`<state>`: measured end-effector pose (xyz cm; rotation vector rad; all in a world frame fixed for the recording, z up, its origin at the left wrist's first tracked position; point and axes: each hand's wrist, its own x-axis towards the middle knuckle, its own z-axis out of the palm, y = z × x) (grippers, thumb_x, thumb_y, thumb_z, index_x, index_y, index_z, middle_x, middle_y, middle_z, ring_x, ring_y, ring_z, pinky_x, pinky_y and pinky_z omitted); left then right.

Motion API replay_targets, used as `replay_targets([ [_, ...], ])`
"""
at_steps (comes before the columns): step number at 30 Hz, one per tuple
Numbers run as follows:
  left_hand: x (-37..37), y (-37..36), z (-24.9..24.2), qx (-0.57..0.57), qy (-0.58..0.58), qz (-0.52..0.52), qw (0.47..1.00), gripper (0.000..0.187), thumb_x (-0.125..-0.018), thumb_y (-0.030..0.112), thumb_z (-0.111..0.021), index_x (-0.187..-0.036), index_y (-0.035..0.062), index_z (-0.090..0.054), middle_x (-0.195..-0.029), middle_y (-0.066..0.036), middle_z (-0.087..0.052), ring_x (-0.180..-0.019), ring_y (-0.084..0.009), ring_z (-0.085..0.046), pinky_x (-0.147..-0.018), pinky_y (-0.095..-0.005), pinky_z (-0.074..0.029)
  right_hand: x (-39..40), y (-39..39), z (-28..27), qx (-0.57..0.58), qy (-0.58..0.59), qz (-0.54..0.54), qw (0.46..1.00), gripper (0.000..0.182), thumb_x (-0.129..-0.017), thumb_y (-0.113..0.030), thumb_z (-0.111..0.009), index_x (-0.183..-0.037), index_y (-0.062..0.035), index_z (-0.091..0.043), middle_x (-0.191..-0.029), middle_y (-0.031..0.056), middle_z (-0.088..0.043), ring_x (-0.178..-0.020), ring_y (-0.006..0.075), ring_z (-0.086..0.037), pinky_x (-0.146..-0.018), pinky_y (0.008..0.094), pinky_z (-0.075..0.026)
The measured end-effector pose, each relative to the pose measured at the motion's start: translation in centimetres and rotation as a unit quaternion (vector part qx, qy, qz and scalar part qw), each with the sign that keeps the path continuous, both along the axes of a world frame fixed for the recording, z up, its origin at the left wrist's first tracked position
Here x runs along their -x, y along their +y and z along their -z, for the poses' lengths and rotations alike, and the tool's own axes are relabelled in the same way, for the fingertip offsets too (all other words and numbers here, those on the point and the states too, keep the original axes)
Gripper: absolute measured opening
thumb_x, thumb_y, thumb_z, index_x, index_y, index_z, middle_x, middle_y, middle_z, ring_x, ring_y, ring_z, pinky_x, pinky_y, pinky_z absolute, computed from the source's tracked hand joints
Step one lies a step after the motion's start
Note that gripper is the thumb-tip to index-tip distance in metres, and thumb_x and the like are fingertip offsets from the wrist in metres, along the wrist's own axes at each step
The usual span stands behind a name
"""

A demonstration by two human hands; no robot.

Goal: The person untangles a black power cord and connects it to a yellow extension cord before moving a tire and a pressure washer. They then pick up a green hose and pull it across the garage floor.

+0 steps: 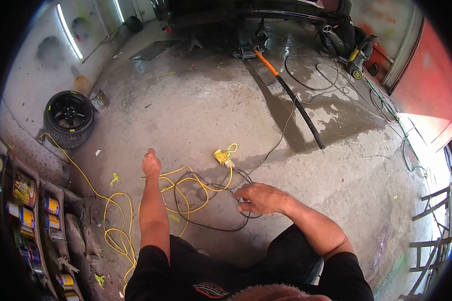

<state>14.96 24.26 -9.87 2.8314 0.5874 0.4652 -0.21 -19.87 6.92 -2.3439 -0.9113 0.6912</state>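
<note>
My left hand [151, 163] is stretched forward over the floor with its fingers curled closed; what they hold, if anything, is hidden. A yellow extension cord [186, 203] lies in loose loops beside that forearm and passes close to the wrist. My right hand [261, 198] is closed at the fingertips on a black cable [213, 228], which loops across the yellow cord. Just beyond the right hand, a yellow plug connector [221, 157] lies on the concrete where the two cords meet.
A wheel with tyre [69, 119] leans at the left wall, above a shelf of cans [26, 216]. Ahead, a jack handle [299, 105] slopes from under a raised car [286, 12]. A pressure washer [357, 60], hoses and a metal rack [432, 246] are on the right.
</note>
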Motion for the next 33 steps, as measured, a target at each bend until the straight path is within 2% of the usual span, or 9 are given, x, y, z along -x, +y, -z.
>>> replay_targets([
  [3, 0.2, -1.1, -1.4, 0.026, 0.043, -0.029, 0.998, 0.016, -0.088, 0.011, -0.053, -0.104, 0.0099, -0.056, -0.095, -0.018, -0.067, -0.090, -0.0394, -0.064, -0.076, -0.0495, -0.051, 0.0, 0.0, 0.0, 0.001, 0.000, -0.002, 1.000, 0.042, -0.086, -0.025, -0.065, -0.120, -0.0005, -0.059, -0.113, 0.0203, -0.061, -0.109, 0.0365, -0.057, -0.092, 0.0430, -0.046],
  [6, 0.9, -1.6, -1.9, 0.028, 0.016, -0.016, 0.999, 0.016, -0.087, 0.012, -0.058, -0.101, 0.0072, -0.055, -0.089, -0.019, -0.067, -0.087, -0.0404, -0.065, -0.075, -0.0501, -0.051, 0.0, 0.0, 0.1, -0.001, -0.007, -0.002, 1.000, 0.042, -0.086, -0.025, -0.065, -0.120, -0.0003, -0.059, -0.113, 0.0203, -0.061, -0.109, 0.0365, -0.057, -0.092, 0.0430, -0.046],
  [12, 0.5, -1.4, -1.8, -0.012, 0.022, -0.035, 0.999, 0.017, -0.085, 0.013, -0.061, -0.097, 0.0032, -0.054, -0.089, -0.023, -0.067, -0.088, -0.0404, -0.065, -0.074, -0.0492, -0.052, 0.0, -0.1, 0.2, -0.007, -0.015, -0.006, 1.000, 0.042, -0.086, -0.025, -0.064, -0.119, -0.0001, -0.059, -0.114, 0.0198, -0.061, -0.109, 0.0364, -0.057, -0.093, 0.0428, -0.046],
  [21, 0.3, -1.4, -1.7, -0.030, -0.008, -0.020, 0.999, 0.031, -0.089, 0.035, -0.062, -0.089, 0.0048, -0.058, -0.084, -0.020, -0.067, -0.082, -0.0416, -0.065, -0.070, -0.0504, -0.052, 0.0, -0.2, 0.9, -0.004, -0.017, -0.006, 1.000, 0.043, -0.085, -0.026, -0.065, -0.119, -0.0009, -0.059, -0.114, 0.0182, -0.061, -0.109, 0.0349, -0.057, -0.092, 0.0427, -0.047],
  [27, 0.7, -2.5, -3.1, -0.012, 0.007, -0.025, 1.000, 0.030, -0.089, 0.037, -0.061, -0.090, 0.0070, -0.059, -0.088, -0.019, -0.068, -0.085, -0.0415, -0.064, -0.071, -0.0503, -0.052, 0.1, -0.2, 0.5, 0.012, -0.007, -0.003, 1.000, 0.043, -0.085, -0.026, -0.064, -0.120, -0.0008, -0.059, -0.114, 0.0181, -0.061, -0.109, 0.0347, -0.058, -0.092, 0.0435, -0.047],
  [33, 0.2, -1.9, -2.2, -0.024, 0.022, -0.024, 0.999, 0.021, -0.086, 0.025, -0.063, -0.092, 0.0057, -0.058, -0.091, -0.021, -0.067, -0.086, -0.0410, -0.065, -0.073, -0.0501, -0.053, 0.2, -0.1, 0.3, 0.013, -0.013, -0.005, 1.000, 0.042, -0.085, -0.024, -0.065, -0.120, -0.0005, -0.059, -0.113, 0.0190, -0.061, -0.108, 0.0350, -0.058, -0.092, 0.0438, -0.047],
])
